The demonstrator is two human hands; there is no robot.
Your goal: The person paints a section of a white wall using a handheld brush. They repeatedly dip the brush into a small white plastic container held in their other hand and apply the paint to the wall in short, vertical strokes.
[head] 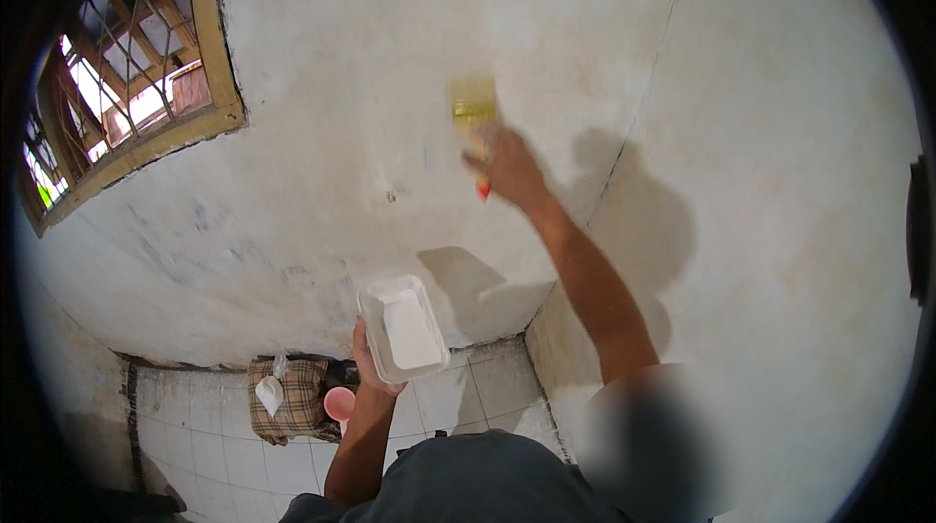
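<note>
My right hand (506, 163) is closed around the handle of a flat paintbrush (474, 102), its bristles pointing up against the pale, stained wall (329, 121). The brush is blurred, and its handle has a red end. Lower down, my left hand (374, 369) holds a white rectangular plastic tub (404, 329) from its left side and below. White paint or a similar liquid covers the tub's bottom. The tub is tilted in view and casts a shadow on the wall.
A wooden-framed window (212, 117) with metal bars is at the upper left. On the tiled floor (285, 468) lie a checked cloth bundle (296, 395) with a white bag (270, 395) on it, and a pink plastic dipper (340, 403). A wall corner runs down the right, with a crack along it.
</note>
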